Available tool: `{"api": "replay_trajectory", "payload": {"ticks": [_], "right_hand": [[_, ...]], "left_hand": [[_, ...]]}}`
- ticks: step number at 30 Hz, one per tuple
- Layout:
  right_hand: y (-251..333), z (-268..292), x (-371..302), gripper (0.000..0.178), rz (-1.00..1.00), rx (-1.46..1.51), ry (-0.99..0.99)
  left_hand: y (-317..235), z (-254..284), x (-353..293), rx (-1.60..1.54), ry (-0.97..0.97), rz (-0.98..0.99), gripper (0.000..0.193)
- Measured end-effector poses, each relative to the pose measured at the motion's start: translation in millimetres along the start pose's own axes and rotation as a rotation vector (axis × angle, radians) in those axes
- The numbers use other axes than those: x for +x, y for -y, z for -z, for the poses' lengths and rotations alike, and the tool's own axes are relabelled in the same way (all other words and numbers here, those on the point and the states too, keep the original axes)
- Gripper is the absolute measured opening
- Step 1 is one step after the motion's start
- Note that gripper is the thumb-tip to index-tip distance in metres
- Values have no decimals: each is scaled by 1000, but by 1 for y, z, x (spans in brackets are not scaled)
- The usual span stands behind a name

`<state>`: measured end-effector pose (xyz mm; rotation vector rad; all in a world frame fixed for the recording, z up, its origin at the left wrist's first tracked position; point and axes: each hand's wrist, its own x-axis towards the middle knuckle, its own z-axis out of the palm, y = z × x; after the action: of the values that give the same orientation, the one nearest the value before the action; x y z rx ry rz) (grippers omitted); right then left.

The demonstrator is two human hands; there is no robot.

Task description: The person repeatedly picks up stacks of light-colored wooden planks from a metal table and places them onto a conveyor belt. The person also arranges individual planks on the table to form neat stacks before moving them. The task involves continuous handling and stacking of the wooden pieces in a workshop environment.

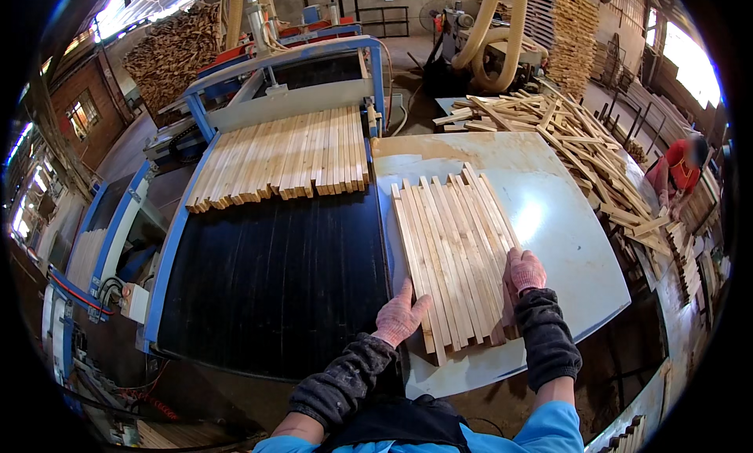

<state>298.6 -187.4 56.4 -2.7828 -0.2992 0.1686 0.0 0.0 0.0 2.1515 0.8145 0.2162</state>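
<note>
A batch of pale wooden strips (455,257) lies side by side on the light metal table (576,272), with uneven ends. My left hand (400,316), in a pinkish knit glove, presses against the batch's left edge near its close end. On the opposite edge my right hand (526,271), gloved alike, grips the outermost strips, so the batch is squeezed between both hands. Its fingertips are partly hidden by the wood. To the left, another row of strips (282,155) rests on the black conveyor belt (274,288).
A blue machine frame (376,76) spans the belt's far end. Loose wood pieces (580,151) are heaped beyond the table at the right, where a person in red (678,171) works. Stacked timber (174,57) stands at the back left; beige hoses (478,53) hang behind.
</note>
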Motion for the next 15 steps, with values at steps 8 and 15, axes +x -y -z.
{"api": "replay_trajectory", "payload": {"ticks": [8, 15], "right_hand": [[-4, 5, 1, 66, -9, -24, -22], [6, 9, -5, 65, 12, 17, -4]], "left_hand": [[-8, -2, -2, -5, 8, 13, 96], [-11, 3, -4, -74, -2, 16, 92]]}}
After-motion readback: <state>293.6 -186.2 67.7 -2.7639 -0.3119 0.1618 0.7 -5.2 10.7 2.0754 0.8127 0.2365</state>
